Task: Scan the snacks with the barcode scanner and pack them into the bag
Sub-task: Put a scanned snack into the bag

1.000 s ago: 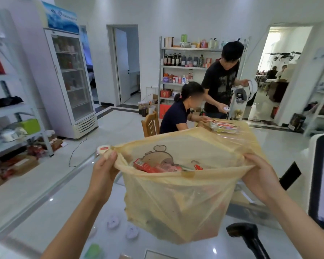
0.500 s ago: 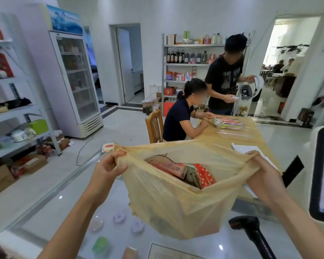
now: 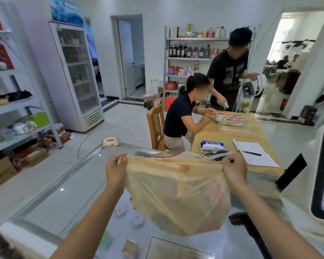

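Hanging above the glass counter (image 3: 64,199), the yellow bag (image 3: 178,206), its mouth gaping moments ago, is now stretched shut over the snacks (image 3: 216,198); left hand (image 3: 115,171) and right hand (image 3: 233,171) each clench a top corner, so packing looks finished. The barcode scanner (image 3: 239,218) lies idle just beside it.

Lighting: we log bright, even daylight, blown out at the right doorway (image 3: 290,30); glints on the glass counter (image 3: 71,200). Optics: we log wide-angle bowing at edges, blur lowermost
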